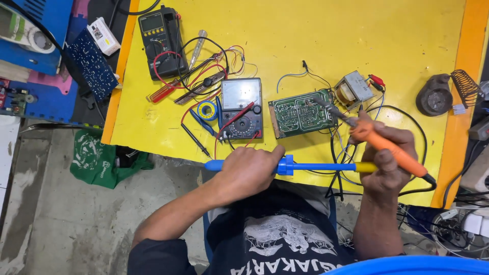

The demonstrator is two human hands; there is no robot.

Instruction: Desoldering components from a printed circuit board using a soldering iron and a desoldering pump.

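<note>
Left hand (247, 170) clenched on blue desoldering pump (305, 166) | right hand (385, 162) gripping orange soldering iron (389, 149), tip on green circuit board (300, 113) by table's near edge | risk: hot tip lingering may lift a pad

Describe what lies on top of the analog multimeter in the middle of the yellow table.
A red probe lead crosses the analog multimeter diagonally, over its dial. Its meter window stays uncovered. Whatever sits beneath the multimeter on the yellow table is hidden.

- An electronics repair workshop, seen from above.
- A yellow bench (305, 30) holds two multimeters (160, 43) (242, 109), a green circuit board (300, 113), a transformer (353, 89) and tangled wires.
- A soldering iron stand (466, 86) sits at the bench's right edge.
- Spare boards (91, 63) lie on the left; the floor is bare concrete (51, 214).
</note>
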